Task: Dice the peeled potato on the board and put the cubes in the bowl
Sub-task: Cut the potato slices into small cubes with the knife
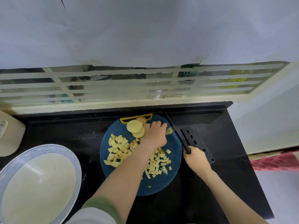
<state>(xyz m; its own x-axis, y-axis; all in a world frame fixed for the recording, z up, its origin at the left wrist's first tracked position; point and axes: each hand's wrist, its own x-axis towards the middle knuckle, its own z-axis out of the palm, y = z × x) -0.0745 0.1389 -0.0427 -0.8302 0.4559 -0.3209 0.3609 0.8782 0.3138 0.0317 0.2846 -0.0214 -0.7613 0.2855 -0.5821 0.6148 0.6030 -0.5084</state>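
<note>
Near the bowl point(48, 147), curled left hand point(154, 135) holds down potato point(169, 130); right hand point(195, 156) grips the knife point(194, 139).

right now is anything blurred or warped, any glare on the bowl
Head view: the wide lens bows the window bars and splays the counter; only a soft sheen inside the bowl, no harsh glare; the potato piece at the left hand and the knife beside it are smeared, the cubes crisp.
</note>
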